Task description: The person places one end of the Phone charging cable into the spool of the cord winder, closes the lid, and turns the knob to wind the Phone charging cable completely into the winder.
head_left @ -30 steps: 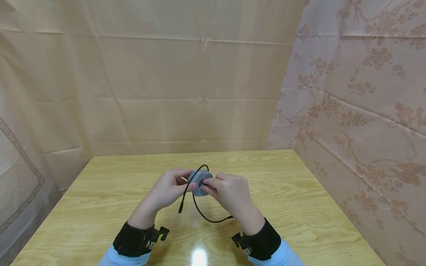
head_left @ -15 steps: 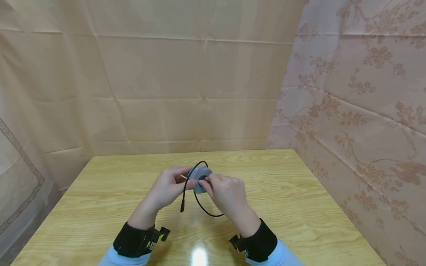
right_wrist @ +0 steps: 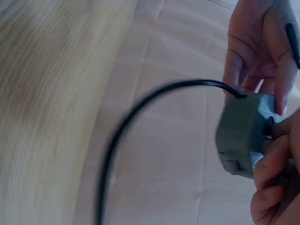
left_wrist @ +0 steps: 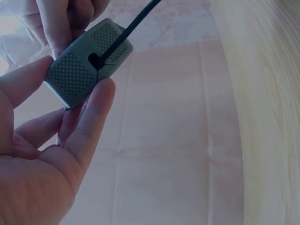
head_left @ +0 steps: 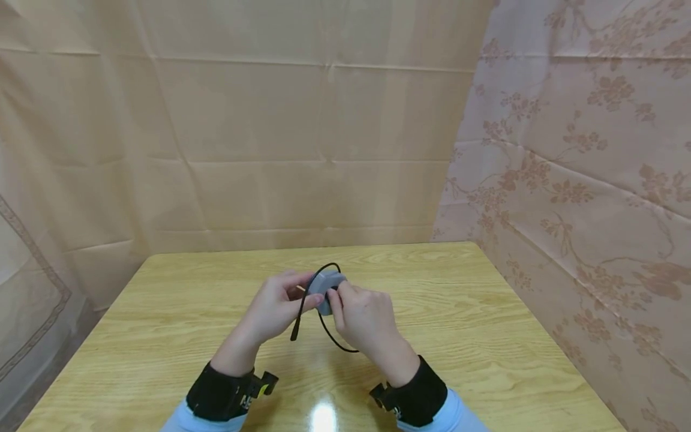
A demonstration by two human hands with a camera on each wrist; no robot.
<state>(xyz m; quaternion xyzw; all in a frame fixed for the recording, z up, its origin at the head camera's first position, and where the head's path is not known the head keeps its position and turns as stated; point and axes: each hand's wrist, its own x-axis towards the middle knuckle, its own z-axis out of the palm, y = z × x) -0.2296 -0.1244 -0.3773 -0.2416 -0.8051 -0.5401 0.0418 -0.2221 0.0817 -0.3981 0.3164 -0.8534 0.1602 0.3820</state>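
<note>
My left hand (head_left: 270, 309) grips a small grey faceted cable winder (head_left: 327, 280) between thumb and fingers, above the table. In the left wrist view the winder (left_wrist: 70, 79) shows a dimpled side, a black cable (left_wrist: 133, 26) leaving through its slot. My right hand (head_left: 367, 315) pinches the dark centre of the winder's face with thumb and forefinger; its fingers partly hide that centre. In the right wrist view, a stretch of cable (right_wrist: 133, 112) arcs from the winder's (right_wrist: 236, 122) other side. One cable end with a black plug (head_left: 294, 333) hangs beside my left thumb.
The wood-grain table (head_left: 189, 336) lies under both hands. A beige curtain (head_left: 243, 150) hangs behind it, and a floral cloth (head_left: 567, 180) hangs along the right. Both wrists wear black straps (head_left: 218, 393) with small cameras.
My right hand has turned at the winder's centre and shifted slightly left. The lower cable loop showing between the hands is shorter. My left hand has hardly moved.
</note>
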